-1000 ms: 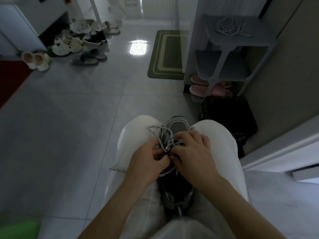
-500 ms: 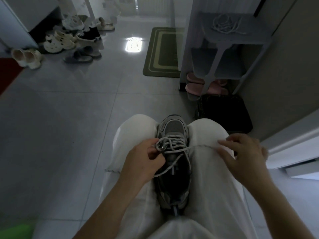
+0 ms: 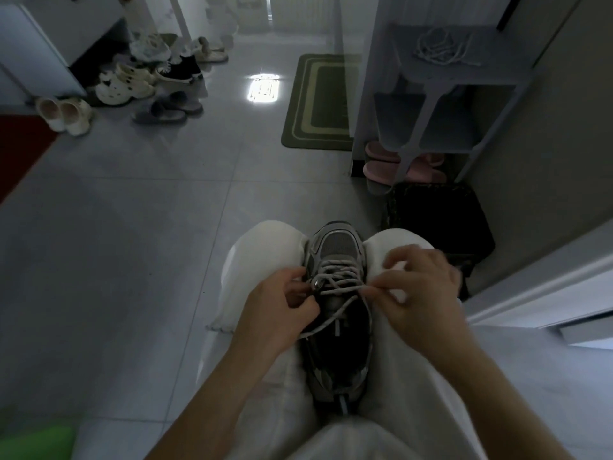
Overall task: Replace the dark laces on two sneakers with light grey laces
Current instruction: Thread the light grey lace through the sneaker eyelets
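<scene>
Hidden: fingertips of left hand (image 3: pixel 282 307), curled at the eyelets (image 3: pixel 316 285); hold unclear.
Right hand (image 3: pixel 421 287): pinches the light grey lace (image 3: pixel 338 283).
Sneaker (image 3: pixel 335 245): grey, between the knees (image 3: pixel 265 247).

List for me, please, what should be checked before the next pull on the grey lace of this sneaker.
1. Sneaker wedged between the knees, toe pointing away: ok.
2. Left hand grips the sneaker's left edge by the metal eyelet: ok.
3. Right hand pinches the light grey lace: ok.
4. Lace runs straight from the eyelet to the right hand, without slack: ok.
5. Loose lace end under control: not ok, it lies free across the dark opening.
6. Old dark lace fully removed: cannot tell, the inside of the shoe is too dark.
</scene>
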A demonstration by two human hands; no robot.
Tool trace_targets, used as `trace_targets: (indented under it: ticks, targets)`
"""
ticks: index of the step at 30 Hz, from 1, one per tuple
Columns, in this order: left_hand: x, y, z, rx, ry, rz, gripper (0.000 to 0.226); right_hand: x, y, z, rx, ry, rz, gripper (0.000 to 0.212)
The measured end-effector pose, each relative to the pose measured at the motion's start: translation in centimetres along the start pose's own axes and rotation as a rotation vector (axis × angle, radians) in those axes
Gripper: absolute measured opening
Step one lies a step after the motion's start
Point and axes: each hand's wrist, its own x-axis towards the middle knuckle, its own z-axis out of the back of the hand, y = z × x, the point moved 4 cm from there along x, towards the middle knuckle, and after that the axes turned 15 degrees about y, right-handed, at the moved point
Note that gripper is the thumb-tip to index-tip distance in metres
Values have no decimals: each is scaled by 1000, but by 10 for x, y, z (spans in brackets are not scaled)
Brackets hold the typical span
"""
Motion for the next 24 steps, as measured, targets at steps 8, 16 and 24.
trace_targets:
  ticks: [8,16,24]
  targets:
    - [-2,-3,-2,149,44,-40,28,-23,-26,7,32,48,-85,11]
    - [-3,-14,0,320,58,-28,19,-26,-25,16,77,-1,-43,24]
    - [-18,-32,12,533,151,-106,30,-21,-37,0,105,178,-79,24]
